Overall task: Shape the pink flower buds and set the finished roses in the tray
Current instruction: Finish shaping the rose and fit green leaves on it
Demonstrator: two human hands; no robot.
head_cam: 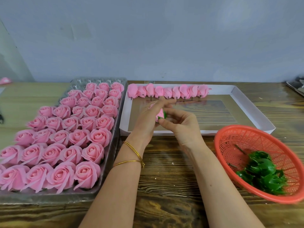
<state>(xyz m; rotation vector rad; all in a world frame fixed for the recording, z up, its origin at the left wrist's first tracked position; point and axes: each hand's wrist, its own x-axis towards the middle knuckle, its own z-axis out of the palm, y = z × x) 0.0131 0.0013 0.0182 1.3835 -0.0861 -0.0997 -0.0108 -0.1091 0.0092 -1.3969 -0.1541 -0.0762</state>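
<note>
Both hands meet over the near left corner of the white tray. My left hand and my right hand together hold a small pink rose bud with a green calyx at its base; their fingers curl around it. A row of several finished pink buds with short stems lies along the tray's far edge. On the left, a clear plastic tray holds several rows of open pink roses.
A red plastic basket with several green calyx pieces sits at the right, near the table's front. The wooden table runs under my forearms. A grey wall stands behind. Dark objects lie at the far right edge.
</note>
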